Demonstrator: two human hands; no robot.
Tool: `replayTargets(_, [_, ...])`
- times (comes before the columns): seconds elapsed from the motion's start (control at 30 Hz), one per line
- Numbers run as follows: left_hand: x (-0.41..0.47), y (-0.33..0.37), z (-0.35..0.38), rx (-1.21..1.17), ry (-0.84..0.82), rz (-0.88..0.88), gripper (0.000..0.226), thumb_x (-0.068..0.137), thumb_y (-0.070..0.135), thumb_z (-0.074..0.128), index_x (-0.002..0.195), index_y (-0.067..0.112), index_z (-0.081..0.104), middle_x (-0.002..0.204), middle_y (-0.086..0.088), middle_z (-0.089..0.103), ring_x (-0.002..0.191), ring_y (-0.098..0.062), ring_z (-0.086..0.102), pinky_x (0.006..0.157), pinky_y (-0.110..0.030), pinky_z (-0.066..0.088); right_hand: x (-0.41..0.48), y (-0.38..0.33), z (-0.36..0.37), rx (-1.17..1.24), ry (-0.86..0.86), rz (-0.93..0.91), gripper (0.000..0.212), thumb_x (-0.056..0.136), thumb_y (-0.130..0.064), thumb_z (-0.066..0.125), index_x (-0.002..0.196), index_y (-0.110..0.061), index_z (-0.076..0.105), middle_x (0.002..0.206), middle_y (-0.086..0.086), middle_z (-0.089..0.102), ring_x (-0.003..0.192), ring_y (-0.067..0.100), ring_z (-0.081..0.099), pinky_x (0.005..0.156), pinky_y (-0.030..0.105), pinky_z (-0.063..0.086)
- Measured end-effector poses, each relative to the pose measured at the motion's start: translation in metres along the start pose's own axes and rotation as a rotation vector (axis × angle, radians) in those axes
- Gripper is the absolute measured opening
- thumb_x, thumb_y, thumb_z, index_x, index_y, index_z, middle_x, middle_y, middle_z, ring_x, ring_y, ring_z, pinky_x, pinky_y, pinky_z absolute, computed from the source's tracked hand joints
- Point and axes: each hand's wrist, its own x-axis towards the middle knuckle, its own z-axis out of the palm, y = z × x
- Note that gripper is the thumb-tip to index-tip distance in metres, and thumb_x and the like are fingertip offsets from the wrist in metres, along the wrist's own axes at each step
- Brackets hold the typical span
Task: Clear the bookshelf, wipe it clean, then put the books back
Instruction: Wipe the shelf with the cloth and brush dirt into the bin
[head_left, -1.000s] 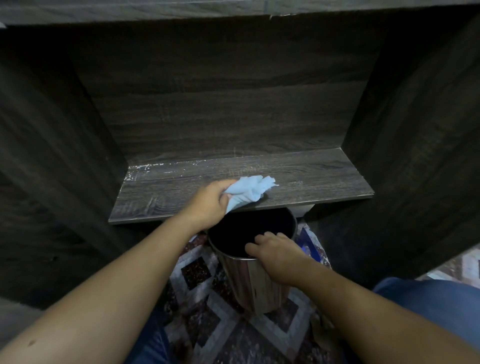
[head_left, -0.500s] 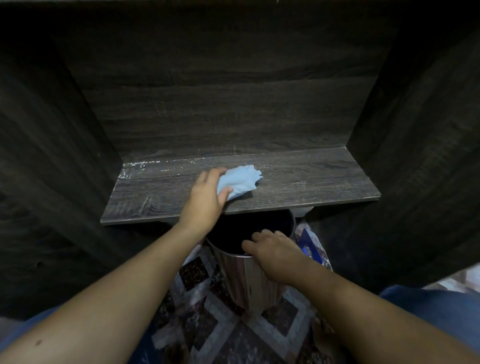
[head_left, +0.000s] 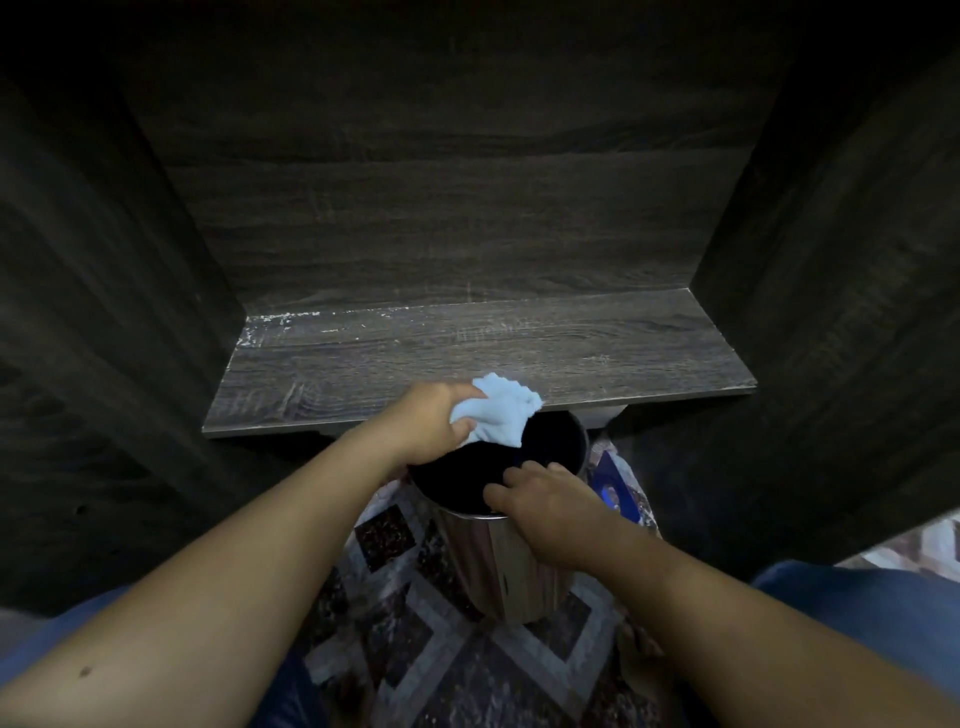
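The left hand (head_left: 431, 421) grips a crumpled pale blue cloth (head_left: 501, 415), with the thumb and curled fingers bunching it. The cloth sticks out to the right of the fist. It hangs across the front edge of the dark wood-grain shelf board (head_left: 467, 353), which lies just beyond both hands, and its lower corner droops over the open mouth of a round metal bin with a black inside (head_left: 498, 561). Whether the cloth touches the board cannot be told.

The right hand (head_left: 550, 499) is nearer the person, below and to the right of the left hand. It holds the bin's near rim, with its fingertips curled over the edge into the dark opening. The two hands are apart, with the bin's mouth between them.

White flecks mark the far left corner of the board, beyond the left hand. Under both forearms lies a patterned rug of grey bands and dark squares (head_left: 415, 639). Just right of the right hand a small blue object (head_left: 608, 478) lies on the floor against the bin.
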Motion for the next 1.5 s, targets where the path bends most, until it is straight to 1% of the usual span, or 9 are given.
replayTargets(0.13, [-0.012,0.003,-0.009,-0.063,-0.036,0.017,0.033,0.092,0.017,0.059,0.125,0.02,0.06,0.12,0.001,0.064,0.109,-0.016,0.058,0.081,-0.018,0.036,-0.005,-0.005,-0.001,-0.008,-0.016,-0.012,0.046,0.091,-0.007,0.046,0.135,-0.018,0.041,0.121,0.009,0.049,0.112,0.029,0.045,0.09,0.039,0.035])
replayTargets(0.27, [-0.023,0.009,-0.019,-0.146,0.304,0.049,0.026,0.091,0.017,0.061,0.117,0.017,0.06,0.109,0.001,0.065,0.096,-0.015,0.058,0.076,-0.02,0.035,-0.007,-0.009,-0.004,-0.021,-0.001,-0.015,0.047,0.09,-0.006,0.047,0.135,-0.018,0.041,0.12,0.01,0.049,0.112,0.029,0.045,0.09,0.039,0.036])
replayTargets(0.4, [-0.027,0.012,-0.016,-0.148,0.572,0.047,0.029,0.092,0.02,0.061,0.119,0.014,0.057,0.114,-0.001,0.058,0.101,-0.014,0.053,0.08,-0.019,0.034,-0.005,-0.01,-0.004,-0.036,0.01,-0.025,0.049,0.089,-0.006,0.049,0.135,-0.018,0.04,0.121,0.01,0.049,0.112,0.029,0.045,0.09,0.039,0.036])
replayTargets(0.6, [-0.021,-0.008,0.006,0.007,0.307,-0.101,0.036,0.093,0.024,0.059,0.127,0.014,0.056,0.126,-0.008,0.058,0.112,-0.027,0.055,0.088,-0.026,0.038,-0.003,-0.009,-0.003,-0.026,0.02,-0.021,0.046,0.09,-0.005,0.049,0.133,-0.018,0.041,0.118,0.009,0.049,0.111,0.029,0.045,0.089,0.039,0.035])
replayTargets(0.8, [-0.019,0.006,0.0,-0.073,0.573,0.02,0.031,0.094,0.02,0.058,0.124,0.011,0.055,0.116,-0.007,0.056,0.104,-0.022,0.053,0.083,-0.025,0.035,-0.003,-0.006,-0.003,-0.02,0.051,-0.018,0.043,0.091,-0.006,0.046,0.132,-0.018,0.042,0.118,0.009,0.049,0.11,0.028,0.046,0.088,0.038,0.035])
replayTargets(0.97, [-0.022,-0.006,0.011,0.004,0.236,-0.106,0.035,0.094,0.025,0.057,0.128,0.017,0.054,0.125,-0.007,0.057,0.111,-0.026,0.055,0.091,-0.032,0.044,-0.006,-0.006,0.003,-0.014,0.054,-0.02,0.043,0.09,-0.005,0.048,0.131,-0.017,0.043,0.117,0.009,0.05,0.108,0.028,0.046,0.089,0.039,0.036])
replayTargets(1.13, [-0.024,-0.002,0.003,-0.131,0.469,-0.067,0.029,0.094,0.022,0.057,0.121,0.014,0.056,0.116,-0.003,0.055,0.101,-0.019,0.053,0.08,-0.026,0.037,-0.001,-0.004,0.006,-0.015,0.065,-0.05,0.039,0.092,-0.008,0.046,0.13,-0.016,0.043,0.117,0.009,0.05,0.108,0.028,0.046,0.087,0.039,0.036])
replayTargets(1.37, [-0.028,-0.024,-0.015,-0.238,0.652,-0.2,0.019,0.093,0.019,0.057,0.11,0.011,0.052,0.106,-0.001,0.052,0.091,-0.012,0.046,0.069,-0.017,0.027,0.023,-0.003,0.021,0.039,0.084,-0.063,0.043,0.09,-0.007,0.047,0.131,-0.019,0.043,0.118,0.007,0.05,0.111,0.027,0.046,0.085,0.036,0.034])
replayTargets(1.5, [-0.031,-0.05,-0.027,-0.233,0.768,-0.359,0.017,0.092,0.016,0.055,0.106,0.007,0.048,0.108,-0.01,0.051,0.094,-0.02,0.048,0.073,-0.022,0.031,0.044,-0.007,0.029,0.051,0.166,-0.095,0.04,0.076,-0.007,0.062,0.114,-0.019,0.055,0.098,0.007,0.059,0.093,0.029,0.057,0.072,0.035,0.039])
